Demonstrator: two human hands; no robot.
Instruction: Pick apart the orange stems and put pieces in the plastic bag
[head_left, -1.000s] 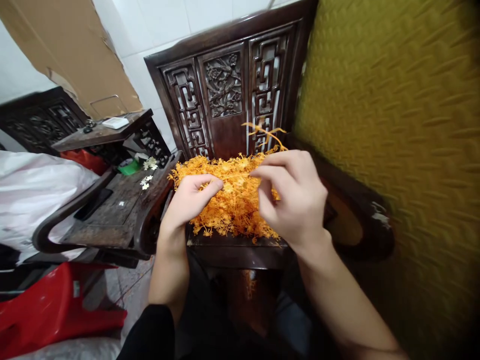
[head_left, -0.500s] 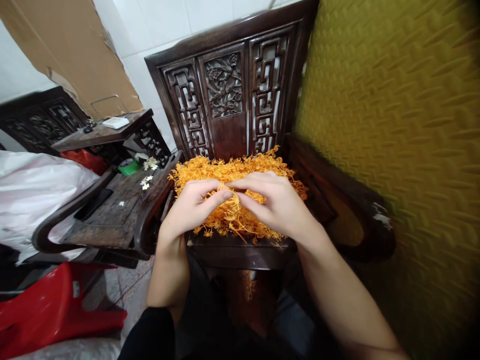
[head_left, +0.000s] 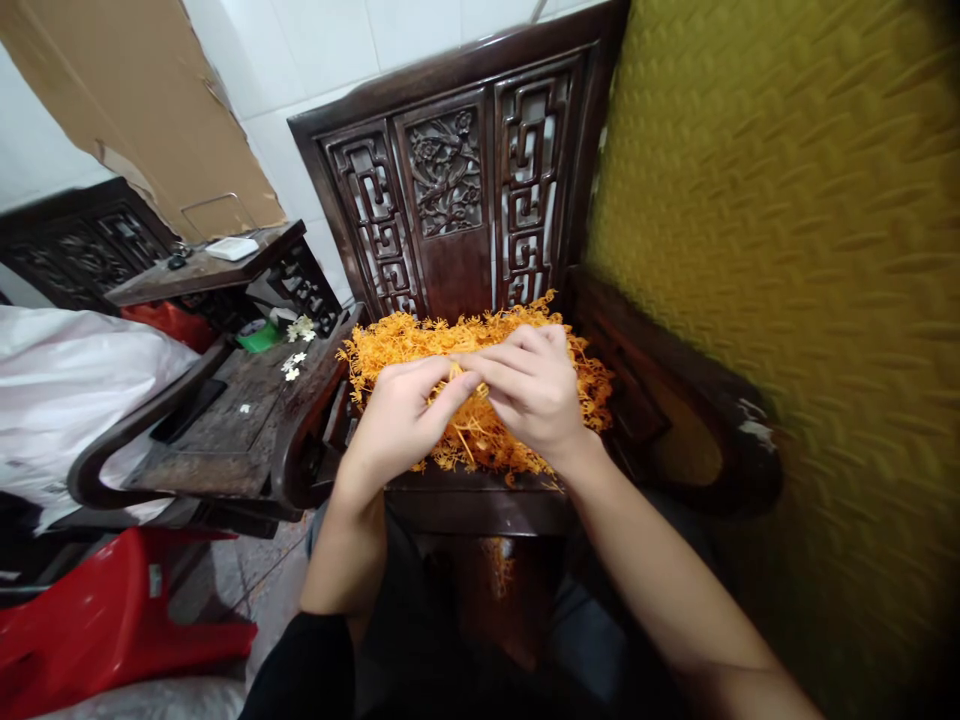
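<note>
A heap of orange, branching sprigs (head_left: 405, 338), plastic-looking with small star-shaped tips, covers the seat of a dark carved wooden chair (head_left: 459, 275). Over the heap's middle, my left hand (head_left: 405, 412) pinches an orange sprig (head_left: 480, 390) between thumb and index finger. My right hand (head_left: 534, 388) meets it from the other side, fingers bent and closed on the same sprig. The fingertips of both hands nearly touch, and they hide much of the piece. Thin orange stems hang just below the fingers.
On the left, a second wooden chair (head_left: 217, 440) bears small pale flower-shaped pieces (head_left: 294, 366) and a green roll of tape (head_left: 259, 337). A white bag (head_left: 82, 390) and a red plastic stool (head_left: 112, 620) stand further left. A yellow textured panel (head_left: 787, 250) rises at the right.
My right hand has turned and curled its fingers more, shifting slightly left. My left hand has moved slightly right, and the sprig between them sits less exposed.
</note>
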